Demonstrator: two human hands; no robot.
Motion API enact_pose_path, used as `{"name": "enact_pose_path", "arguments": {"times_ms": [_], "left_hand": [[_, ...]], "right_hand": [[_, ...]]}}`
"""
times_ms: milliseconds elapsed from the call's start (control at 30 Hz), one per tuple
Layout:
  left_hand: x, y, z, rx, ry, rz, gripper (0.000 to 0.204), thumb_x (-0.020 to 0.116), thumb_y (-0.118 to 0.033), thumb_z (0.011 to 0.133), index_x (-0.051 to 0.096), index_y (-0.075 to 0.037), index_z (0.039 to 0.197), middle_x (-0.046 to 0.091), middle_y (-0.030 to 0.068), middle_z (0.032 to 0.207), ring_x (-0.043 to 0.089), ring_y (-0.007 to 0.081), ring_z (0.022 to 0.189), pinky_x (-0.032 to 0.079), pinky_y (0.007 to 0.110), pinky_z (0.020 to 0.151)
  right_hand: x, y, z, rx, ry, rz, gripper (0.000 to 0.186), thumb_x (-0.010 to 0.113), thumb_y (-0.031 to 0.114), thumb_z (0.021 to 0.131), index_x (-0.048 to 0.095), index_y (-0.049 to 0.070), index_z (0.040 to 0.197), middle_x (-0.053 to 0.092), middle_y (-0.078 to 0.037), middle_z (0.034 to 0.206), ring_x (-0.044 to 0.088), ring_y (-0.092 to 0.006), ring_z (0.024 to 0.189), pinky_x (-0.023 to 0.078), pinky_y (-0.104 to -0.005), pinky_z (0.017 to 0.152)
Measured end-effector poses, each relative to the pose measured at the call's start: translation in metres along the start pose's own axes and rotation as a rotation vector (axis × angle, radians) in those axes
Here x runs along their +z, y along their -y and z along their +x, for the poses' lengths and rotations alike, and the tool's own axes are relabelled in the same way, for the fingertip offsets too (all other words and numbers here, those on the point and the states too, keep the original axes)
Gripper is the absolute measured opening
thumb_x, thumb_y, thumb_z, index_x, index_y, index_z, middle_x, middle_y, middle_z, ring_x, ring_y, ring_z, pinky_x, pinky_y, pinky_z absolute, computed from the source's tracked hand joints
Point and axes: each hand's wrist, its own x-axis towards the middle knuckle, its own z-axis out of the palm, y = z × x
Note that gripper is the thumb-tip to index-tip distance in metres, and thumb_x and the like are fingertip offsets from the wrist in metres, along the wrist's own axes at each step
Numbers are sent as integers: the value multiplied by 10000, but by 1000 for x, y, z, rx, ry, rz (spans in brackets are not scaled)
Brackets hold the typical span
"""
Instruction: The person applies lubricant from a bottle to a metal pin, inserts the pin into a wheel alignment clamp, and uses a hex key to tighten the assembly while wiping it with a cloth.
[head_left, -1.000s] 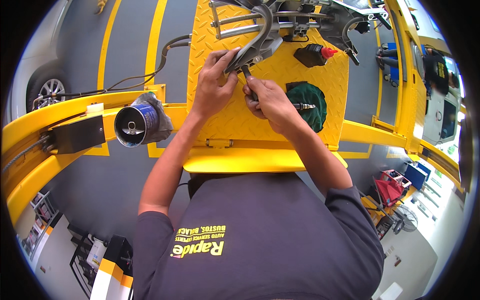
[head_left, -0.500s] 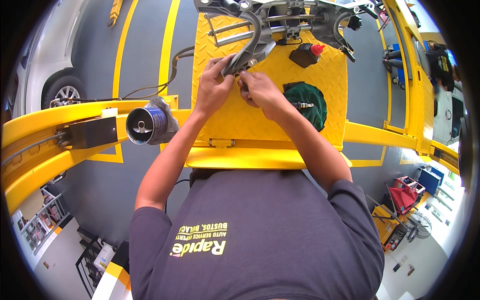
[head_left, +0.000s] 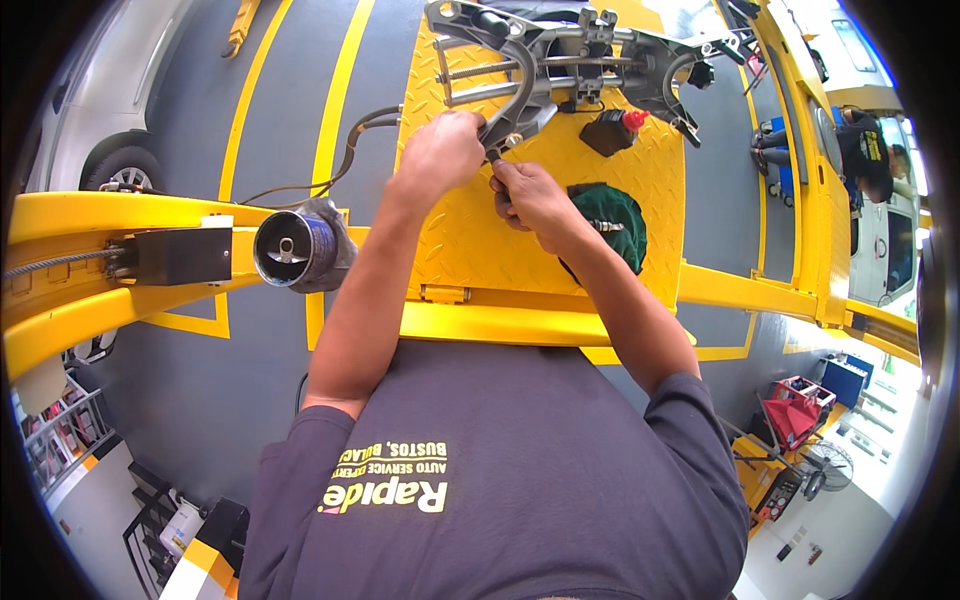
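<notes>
A grey metal wheel clamp [head_left: 527,100] with curved arms, guide rods and a threaded rod lies at the far side of the yellow platform [head_left: 470,235]. My left hand [head_left: 440,152] is closed around the near left end of its arm, back of the hand up, fingertips hidden. Just right of it, my right hand [head_left: 535,198] is closed below a small bolt-like end [head_left: 512,141] of the clamp. Something short and dark shows above its fingers, too small to name. By my right wrist lies a green cloth [head_left: 625,213] with a slim metal piece [head_left: 606,226] on it.
A dark bottle with a red cap [head_left: 608,134] sits beside the clamp. To the left, an opened blue can [head_left: 290,247] stands by the yellow lift arm [head_left: 75,225]. Black hoses [head_left: 350,150] trail left of the platform. Another person [head_left: 865,155] is far right; a white car [head_left: 110,95] is far left.
My left hand has turned over, its back now facing up on the clamp arm. My right hand has dropped slightly away from the bolt-like end. The whole view has shifted a little.
</notes>
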Motion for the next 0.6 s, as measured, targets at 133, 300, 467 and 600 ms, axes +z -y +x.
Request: {"name": "enact_pose_path", "arguments": {"times_ms": [133,300,467,600], "left_hand": [[15,7,-16,4,-189,-121,366,593,-141,997,810,-129,1292,730,208,1280,680,402,1244,531,500,1085],[19,7,-12,14,-221,-110,360,606,-139,996,818,-128,1287,724,208,1256,689,394,1215,532,492,1080],[17,6,-9,27,-224,-91,351,599,-125,990,834,-121,1251,729,207,1245,690,397,1205,533,500,1072],[24,7,-7,31,-262,-99,340,587,-118,989,831,-101,1225,728,212,1237,693,410,1181,540,508,1051]], "right_hand": [[9,7,9,-31,-43,-62,367,464,343,1174,524,112,894,419,30,656,353,-95,536,289,-293,510],[6,4,-13,-13,-78,-241,394,448,343,1179,506,105,869,415,27,659,367,-100,551,292,-294,524],[-7,11,8,-148,-90,-677,429,471,343,1162,554,33,878,568,-100,701,560,-242,611,456,-406,602],[2,10,-27,-464,-253,-1354,364,501,263,1111,637,-19,926,727,-257,880,723,-452,824,557,-565,742]]}}
